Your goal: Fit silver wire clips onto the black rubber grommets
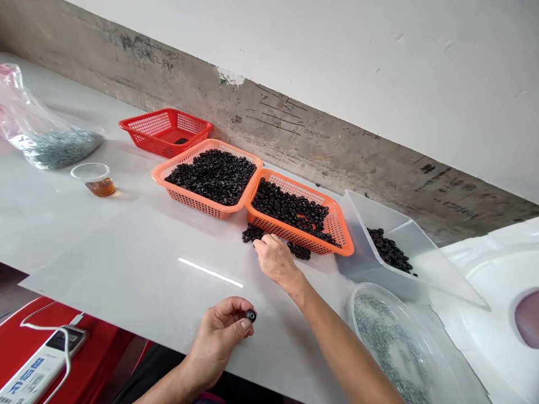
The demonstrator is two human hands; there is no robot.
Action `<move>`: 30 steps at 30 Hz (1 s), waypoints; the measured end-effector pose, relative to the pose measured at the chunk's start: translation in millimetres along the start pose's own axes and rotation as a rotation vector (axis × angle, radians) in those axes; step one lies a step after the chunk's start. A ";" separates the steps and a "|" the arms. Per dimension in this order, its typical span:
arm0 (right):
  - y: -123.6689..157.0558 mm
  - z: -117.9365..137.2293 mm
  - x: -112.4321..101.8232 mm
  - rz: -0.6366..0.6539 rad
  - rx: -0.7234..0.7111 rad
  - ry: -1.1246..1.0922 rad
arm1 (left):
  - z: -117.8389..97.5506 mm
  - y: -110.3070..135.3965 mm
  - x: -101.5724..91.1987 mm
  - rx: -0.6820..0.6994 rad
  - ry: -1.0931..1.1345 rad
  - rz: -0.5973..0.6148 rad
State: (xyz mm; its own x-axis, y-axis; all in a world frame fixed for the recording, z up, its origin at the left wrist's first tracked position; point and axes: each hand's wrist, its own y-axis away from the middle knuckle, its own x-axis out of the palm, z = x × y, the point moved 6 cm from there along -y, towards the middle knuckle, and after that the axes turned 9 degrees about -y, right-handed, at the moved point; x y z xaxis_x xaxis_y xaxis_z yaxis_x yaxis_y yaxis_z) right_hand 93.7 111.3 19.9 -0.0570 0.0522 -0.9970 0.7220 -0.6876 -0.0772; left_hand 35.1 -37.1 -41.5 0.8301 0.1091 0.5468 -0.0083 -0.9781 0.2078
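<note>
My left hand sits near the table's front edge, pinching a small black ring between thumb and fingertips. My right hand reaches forward, fingers down on a loose spill of black rings on the white table top. That spill lies against the front wall of an orange plastic basket heaped with the same rings. To its left, a second orange basket also holds a heap of them. My right fingertips hide part of the spill.
A clear tray of black rings stands right of the baskets, above a round clear tub of grey metal parts. Farther left are a red basket, a bag of grey parts and a cup of amber liquid. A wall runs behind.
</note>
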 end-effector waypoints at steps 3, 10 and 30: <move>-6.7 7.3 3.9 0.023 0.004 0.034 | 1.3 -0.1 0.6 0.009 0.023 0.011; -13.7 13.2 9.9 0.029 -0.001 0.043 | 3.7 -2.2 1.1 0.025 0.034 0.038; 63.5 4.8 -14.6 -0.004 0.309 -1.112 | -1.2 0.5 -0.5 -0.004 -0.016 0.015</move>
State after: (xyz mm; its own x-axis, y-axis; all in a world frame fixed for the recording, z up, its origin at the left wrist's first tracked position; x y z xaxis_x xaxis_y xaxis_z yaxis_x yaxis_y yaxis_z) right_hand 137.1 63.4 29.6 -0.7458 -0.5067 -0.4324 0.5293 -0.8449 0.0770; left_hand 34.0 -37.4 -40.7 0.8385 0.0917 0.5372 -0.0230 -0.9789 0.2030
